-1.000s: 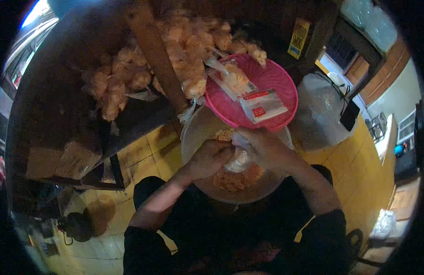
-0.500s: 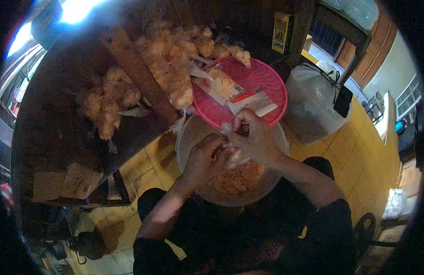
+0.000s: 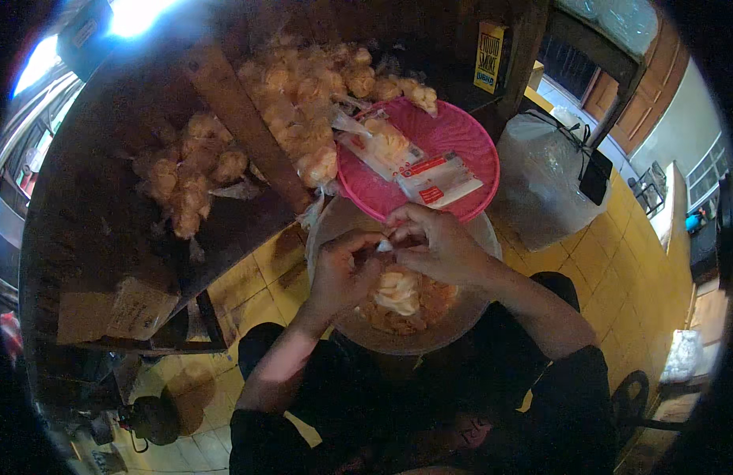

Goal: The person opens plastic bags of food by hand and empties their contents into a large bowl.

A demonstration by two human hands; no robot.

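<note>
While L hand (image 3: 343, 269) & R hand (image 3: 436, 245) pinch the small bag (image 3: 396, 294) by its neck over the tub (image 3: 484, 239) — prob. thin plastic — too hard a tug might split it.

Glossy plastic bag (image 3: 396, 293), pink plastic tray (image 3: 461, 131) — ribbed (faintly shiny), matt wooden beam (image 3: 241, 117), smooth tiles (image 3: 600, 257)

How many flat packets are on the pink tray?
2: the right packet near the lower edge of the tray, the left packet beside it, partly under a filled bag. Others may be hidden underneath.
</note>
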